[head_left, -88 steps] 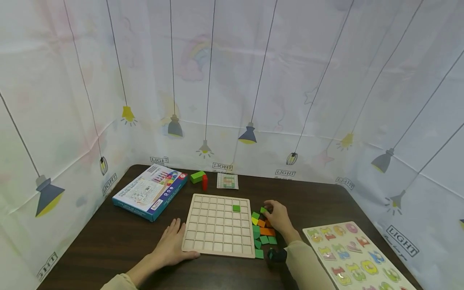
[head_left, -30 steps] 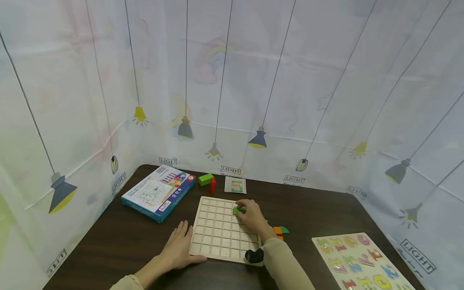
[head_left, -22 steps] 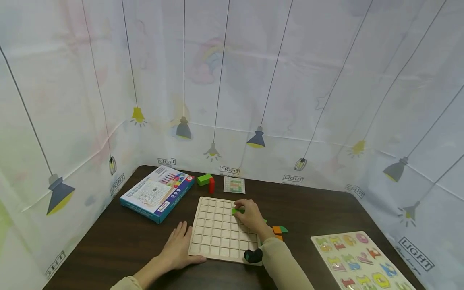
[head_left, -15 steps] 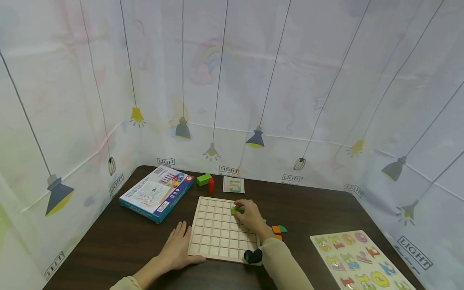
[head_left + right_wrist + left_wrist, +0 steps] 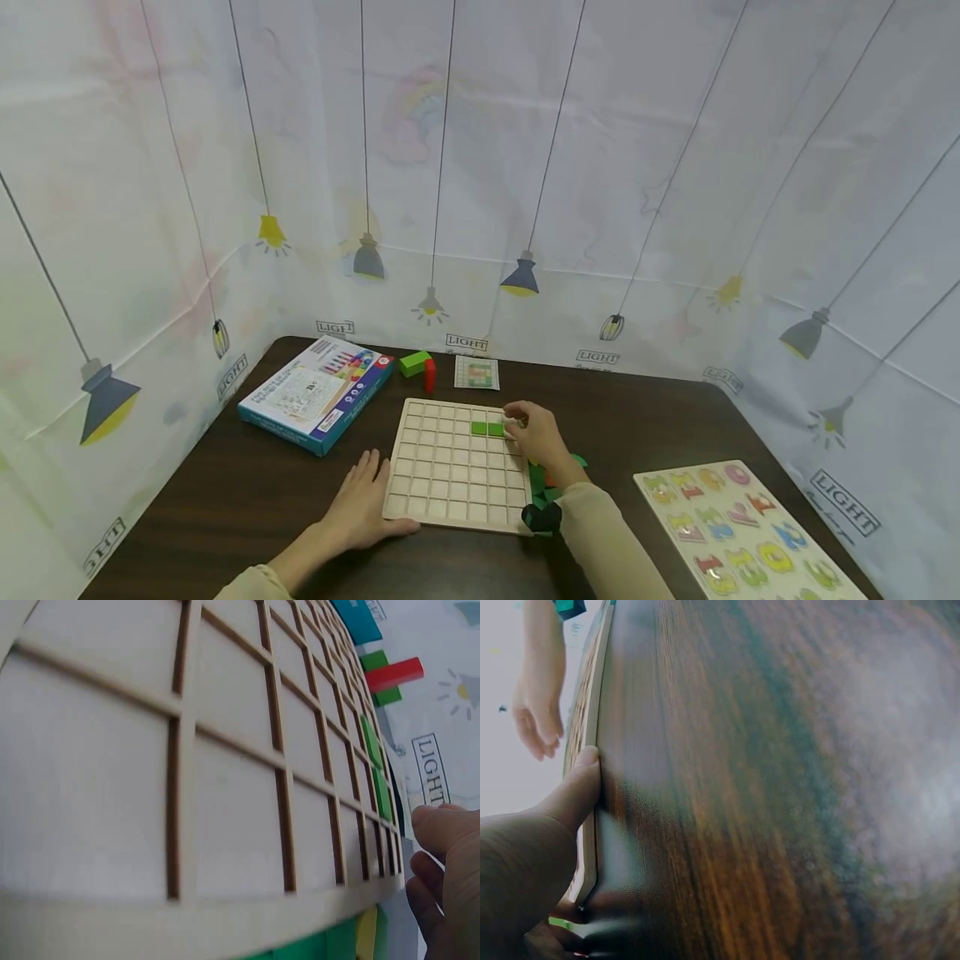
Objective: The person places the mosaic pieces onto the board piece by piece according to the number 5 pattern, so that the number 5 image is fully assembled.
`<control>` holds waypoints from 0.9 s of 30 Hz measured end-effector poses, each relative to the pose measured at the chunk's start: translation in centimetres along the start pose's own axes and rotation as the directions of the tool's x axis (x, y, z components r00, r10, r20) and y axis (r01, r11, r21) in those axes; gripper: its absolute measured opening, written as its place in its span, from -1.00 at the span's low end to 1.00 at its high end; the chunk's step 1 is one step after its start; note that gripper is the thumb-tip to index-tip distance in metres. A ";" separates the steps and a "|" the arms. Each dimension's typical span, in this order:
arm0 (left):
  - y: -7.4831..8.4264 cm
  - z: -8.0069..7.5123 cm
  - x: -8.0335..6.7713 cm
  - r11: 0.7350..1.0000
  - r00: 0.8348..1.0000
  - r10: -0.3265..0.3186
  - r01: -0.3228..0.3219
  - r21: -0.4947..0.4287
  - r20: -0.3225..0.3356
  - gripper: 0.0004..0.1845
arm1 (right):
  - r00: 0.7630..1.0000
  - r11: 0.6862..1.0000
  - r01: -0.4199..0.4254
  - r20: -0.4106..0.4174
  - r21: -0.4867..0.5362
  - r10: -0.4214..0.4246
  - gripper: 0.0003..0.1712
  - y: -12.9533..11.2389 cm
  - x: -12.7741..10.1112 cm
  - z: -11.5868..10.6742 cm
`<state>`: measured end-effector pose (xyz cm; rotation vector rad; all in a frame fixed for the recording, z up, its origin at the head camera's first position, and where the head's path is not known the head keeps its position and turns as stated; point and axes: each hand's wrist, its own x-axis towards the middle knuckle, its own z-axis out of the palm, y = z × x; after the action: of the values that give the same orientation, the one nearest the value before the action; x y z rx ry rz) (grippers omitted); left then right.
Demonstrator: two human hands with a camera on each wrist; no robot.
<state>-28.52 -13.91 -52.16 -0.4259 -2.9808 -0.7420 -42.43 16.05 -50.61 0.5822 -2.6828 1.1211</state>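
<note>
Two hands: both are seen at the pale wooden grid board (image 5: 453, 463), one at each side.
Right hand (image 5: 537, 433): it is held at the board's far right edge, fingers loosely curled and empty; nothing is pinched, and the fingertips (image 5: 433, 825) are seen just beside the rim in the right wrist view.
Left hand (image 5: 363, 508): it is laid flat on the dark wooden table (image 5: 225, 508), fingers straight, thumb (image 5: 577, 791) pressed against the board's near left edge as a brace.
Green square tiles (image 5: 487, 429): a pair is seated side by side in neighbouring cells of the second row from the far edge, right of centre, just left of the right hand.
Loose tiles (image 5: 551, 487): a small heap of green and orange pieces is seen on the table beside the board's right edge, partly hidden by the right forearm.
Handling, judged: each tile is taken to be light, stiff and smooth-faced; a pinch across two opposite edges is judged best, since a seated tile offers little to grip.
Board, judged: thin and rigid, likely to slide on the table unless braced.
Beyond: a blue printed box (image 5: 315, 396), a green block with a red upright block (image 5: 429, 375), a small pattern card (image 5: 476, 372) and a number puzzle board (image 5: 742, 529) are noted.
</note>
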 end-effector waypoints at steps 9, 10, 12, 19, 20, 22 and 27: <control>0.2 -0.1 -0.1 1.000 1.000 0.004 -0.004 0.016 -0.004 0.18 | 0.999 0.998 -0.014 -0.053 -0.064 0.011 -0.73 2.1 -1.5 -1.6; 0.2 -0.2 -0.1 1.000 1.000 0.006 -0.006 0.014 -0.004 0.18 | 0.998 0.998 -0.024 -0.056 -0.065 0.020 -0.73 2.4 -1.6 -1.8; 0.2 -0.1 -0.1 1.000 1.000 0.006 -0.006 0.005 -0.005 0.18 | 0.997 0.997 -0.044 -0.058 -0.063 0.041 -0.72 2.8 -1.9 -2.1; 0.0 -0.2 0.2 1.000 1.000 -0.003 0.003 -0.003 -0.007 0.18 | 0.996 0.993 -0.067 -0.057 -0.098 0.062 -0.76 3.7 -2.4 -3.2; 0.1 -0.2 0.2 1.000 1.000 -0.005 0.005 -0.005 -0.003 0.18 | 0.996 0.992 -0.070 -0.058 -0.101 0.064 -0.78 3.7 -2.6 -3.3; 0.1 -0.2 0.2 1.000 1.000 -0.005 0.005 -0.014 0.005 0.19 | 0.996 0.992 -0.077 -0.056 -0.101 0.072 -0.80 3.8 -2.9 -3.4; 0.1 0.1 0.0 1.000 1.000 0.003 -0.002 -0.016 0.009 0.20 | 0.995 0.991 -0.099 -0.036 -0.088 0.096 -0.83 4.0 -3.1 -3.3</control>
<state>-28.51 -13.81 -52.17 -0.4348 -2.9842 -0.7656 -41.21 21.83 -51.82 0.4192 -2.7439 1.0170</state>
